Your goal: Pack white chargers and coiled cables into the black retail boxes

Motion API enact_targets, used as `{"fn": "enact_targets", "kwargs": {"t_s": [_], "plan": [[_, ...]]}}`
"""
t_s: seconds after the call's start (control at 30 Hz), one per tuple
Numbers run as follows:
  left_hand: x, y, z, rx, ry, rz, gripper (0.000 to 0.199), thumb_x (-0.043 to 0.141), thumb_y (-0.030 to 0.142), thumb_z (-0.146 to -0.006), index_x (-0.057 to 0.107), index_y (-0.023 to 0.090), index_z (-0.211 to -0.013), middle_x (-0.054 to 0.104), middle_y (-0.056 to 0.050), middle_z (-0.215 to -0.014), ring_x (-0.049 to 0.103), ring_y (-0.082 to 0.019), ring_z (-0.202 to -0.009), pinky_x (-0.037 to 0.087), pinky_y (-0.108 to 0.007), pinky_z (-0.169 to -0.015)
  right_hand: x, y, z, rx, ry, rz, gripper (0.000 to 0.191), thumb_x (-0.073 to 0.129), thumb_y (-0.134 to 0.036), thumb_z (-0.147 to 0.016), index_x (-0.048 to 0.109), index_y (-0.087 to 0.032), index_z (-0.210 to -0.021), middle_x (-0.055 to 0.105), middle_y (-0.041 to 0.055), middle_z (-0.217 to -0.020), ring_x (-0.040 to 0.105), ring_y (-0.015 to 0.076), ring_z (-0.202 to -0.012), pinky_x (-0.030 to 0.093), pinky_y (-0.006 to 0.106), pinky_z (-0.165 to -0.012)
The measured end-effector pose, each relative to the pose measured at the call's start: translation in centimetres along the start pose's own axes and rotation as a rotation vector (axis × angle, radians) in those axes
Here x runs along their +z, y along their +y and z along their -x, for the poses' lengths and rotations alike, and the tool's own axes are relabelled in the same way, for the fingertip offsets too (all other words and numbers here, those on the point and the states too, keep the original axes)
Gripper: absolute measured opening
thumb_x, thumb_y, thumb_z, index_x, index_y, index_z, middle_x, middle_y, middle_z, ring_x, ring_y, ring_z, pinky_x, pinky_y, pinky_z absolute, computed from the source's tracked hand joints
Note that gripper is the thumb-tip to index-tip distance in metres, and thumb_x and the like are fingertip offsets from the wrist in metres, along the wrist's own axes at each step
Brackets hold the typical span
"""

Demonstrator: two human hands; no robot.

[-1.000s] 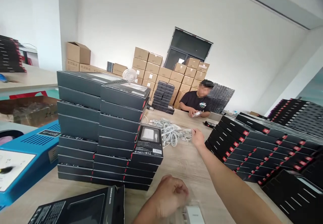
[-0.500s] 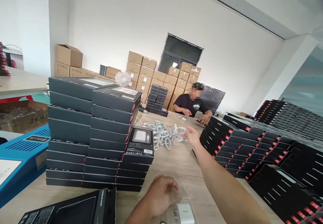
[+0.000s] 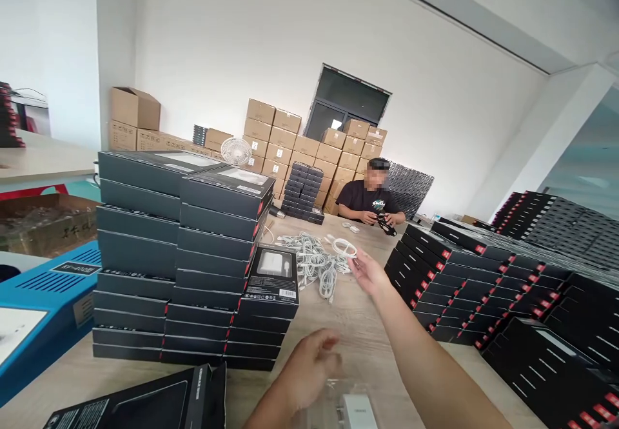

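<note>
My right hand (image 3: 370, 274) reaches over the table, its fingers closed on a coiled white cable (image 3: 344, 247). The coil is lifted at the edge of a tangled pile of white cables (image 3: 309, 258). Nearer to me, my left hand (image 3: 312, 361) hovers with loosely curled fingers apart, slightly blurred, and nothing shows in it. Just beside and below it, a white charger (image 3: 358, 411) sits in a clear plastic tray (image 3: 329, 393), partly cut off by the bottom edge. To the left lies an open black box (image 3: 145, 403).
A tall stack of dark boxes (image 3: 213, 248) stands left of the cables. More black boxes (image 3: 449, 274) are piled on the right. A blue machine (image 3: 53, 300) is at far left. Across the table (image 3: 338, 319) sits a co-worker (image 3: 362, 200) handling a black item.
My right hand has drawn a coiled cable up from the pile. My left hand stays near the tray. The co-worker's hands have come together around a black item.
</note>
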State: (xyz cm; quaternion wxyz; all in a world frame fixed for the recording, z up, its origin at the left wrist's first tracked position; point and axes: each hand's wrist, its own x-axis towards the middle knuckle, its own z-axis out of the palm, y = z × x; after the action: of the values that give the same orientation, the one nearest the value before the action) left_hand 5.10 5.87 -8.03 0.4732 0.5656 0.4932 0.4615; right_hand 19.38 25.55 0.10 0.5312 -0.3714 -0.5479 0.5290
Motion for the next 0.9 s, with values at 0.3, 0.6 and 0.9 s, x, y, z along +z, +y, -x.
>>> {"fn": "enact_targets", "kwargs": {"t_s": [0.3,0.6,0.9], "plan": [[-0.7,1.6,-0.4,0.195,0.187,0.026,0.042,0.038,0.049,-0.096,0.067,0.019,-0.098,0.073,-0.006,-0.103,0.063,-0.023,-0.102,0.045,-0.033,-0.094,0.0,3.1,15.5,0.091,-0.3,0.065,0.033,0.08,-0.047,-0.075,0.073,-0.021,-0.094,0.072,0.0052,-0.091,0.066,0.0202,-0.084,0.054,0.031,-0.071],[0.0,4.2,0.6,0.152,-0.11,-0.2,0.033,0.048,0.047,-0.094,0.058,0.019,-0.08,0.059,0.001,-0.078,0.05,-0.016,-0.076,0.039,-0.027,-0.071,-0.9,1.8,16.3,-0.035,-0.234,0.056,0.039,0.073,-0.054,-0.08,0.072,-0.017,-0.092,0.062,-0.0002,-0.074,0.05,0.011,-0.062,0.042,0.024,-0.058],[-0.3,4.7,0.7,-0.103,-0.328,0.251,0.034,0.061,0.053,-0.088,0.064,0.02,-0.098,0.061,-0.005,-0.103,0.061,-0.016,-0.084,0.043,-0.018,-0.048,-1.4,1.5,15.8,-0.081,-0.08,-0.174,0.035,0.072,-0.052,-0.083,0.07,-0.017,-0.085,0.057,-0.0027,-0.068,0.046,0.007,-0.049,0.035,0.021,-0.046]]}}
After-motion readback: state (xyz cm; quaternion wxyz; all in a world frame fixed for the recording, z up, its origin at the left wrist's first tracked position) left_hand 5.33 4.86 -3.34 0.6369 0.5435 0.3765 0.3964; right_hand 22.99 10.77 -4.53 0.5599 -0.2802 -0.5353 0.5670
